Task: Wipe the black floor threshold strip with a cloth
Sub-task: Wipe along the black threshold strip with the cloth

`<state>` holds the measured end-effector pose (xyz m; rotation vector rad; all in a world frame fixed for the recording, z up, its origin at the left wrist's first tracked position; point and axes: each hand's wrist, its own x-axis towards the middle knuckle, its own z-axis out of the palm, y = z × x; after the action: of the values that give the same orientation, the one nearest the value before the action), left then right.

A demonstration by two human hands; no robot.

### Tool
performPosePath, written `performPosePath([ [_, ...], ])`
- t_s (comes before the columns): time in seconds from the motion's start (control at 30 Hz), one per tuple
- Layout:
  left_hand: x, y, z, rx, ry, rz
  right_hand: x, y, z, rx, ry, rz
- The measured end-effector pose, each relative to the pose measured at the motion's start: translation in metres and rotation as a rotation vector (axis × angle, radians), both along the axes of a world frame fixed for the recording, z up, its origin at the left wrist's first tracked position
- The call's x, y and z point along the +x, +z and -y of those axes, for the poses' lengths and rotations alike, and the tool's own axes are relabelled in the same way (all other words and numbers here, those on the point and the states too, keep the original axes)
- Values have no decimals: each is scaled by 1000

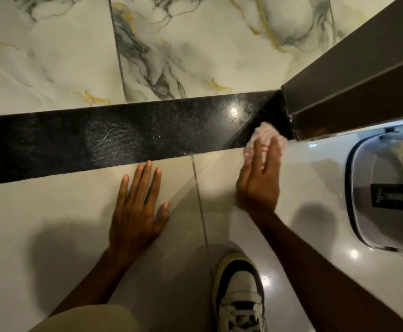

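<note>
I can read no writing anywhere; the grey bin (385, 195) at the right edge carries a dark label patch, but its marks are too blurred for me to make out, and I cannot tell what lies inside it beyond a mottled shape at its upper right. The black threshold strip (124, 137) runs across the floor from the left edge to the foot of the brown door frame (353, 75), between veined marble tile (52, 63) beyond it and plain pale tile (40, 224) on my side. My right hand (259, 180) presses a pale pink-and-white cloth (265, 134) flat under extended fingers at the strip's right end, just beside the frame. My left hand (135, 207) lies palm down, fingers spread, on the pale tile, fingertips just short of the strip. A black-and-white sneaker (240, 293) stands below.
</note>
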<state>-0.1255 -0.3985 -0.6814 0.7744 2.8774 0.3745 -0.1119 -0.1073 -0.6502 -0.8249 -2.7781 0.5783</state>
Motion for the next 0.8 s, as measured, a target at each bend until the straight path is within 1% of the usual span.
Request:
performPosePath([
  [0.07,0,-2,2,14,-6,-4,-29,-4,-5,107,-121,17],
  [0.1,-1,-2,1,24,-5,-9,-50,-6,-6,109,-130,18],
  [0.17,0,-3,1,34,3,-24,-91,-7,7,-44,-119,-27],
  [0.2,0,-3,1,34,6,-27,-107,-6,20,-91,-45,-50],
  [0.23,0,-4,1,30,6,-28,-117,-5,37,-84,69,-51],
  [0.27,-1,-4,1,20,0,-31,-119,-4,56,-13,213,-27],
  [0.3,-1,-3,2,3,-13,-36,-114,-3,74,72,357,2],
  [0.33,-2,-2,2,-17,-36,-37,-102,-4,89,88,457,23],
  [0.4,-1,2,8,-49,-86,-42,-61,-3,102,55,551,64],
  [0.47,5,4,19,-64,-89,-23,-19,-2,92,96,541,48],
  [0.53,17,5,33,-72,-25,5,-6,-4,77,164,441,-8],
  [0.63,34,4,48,-71,123,18,-52,-4,90,130,57,30],
  [0.67,36,4,50,-74,187,15,-75,-6,103,102,-36,42],
  [0.7,38,4,49,-73,248,13,-96,-8,119,56,-59,34],
  [0.73,39,4,48,-68,297,12,-114,-9,137,12,-1,27],
  [0.77,39,5,46,-62,325,10,-125,-9,152,0,136,31],
  [0.8,40,5,46,-57,338,14,-127,-10,166,26,317,46],
])
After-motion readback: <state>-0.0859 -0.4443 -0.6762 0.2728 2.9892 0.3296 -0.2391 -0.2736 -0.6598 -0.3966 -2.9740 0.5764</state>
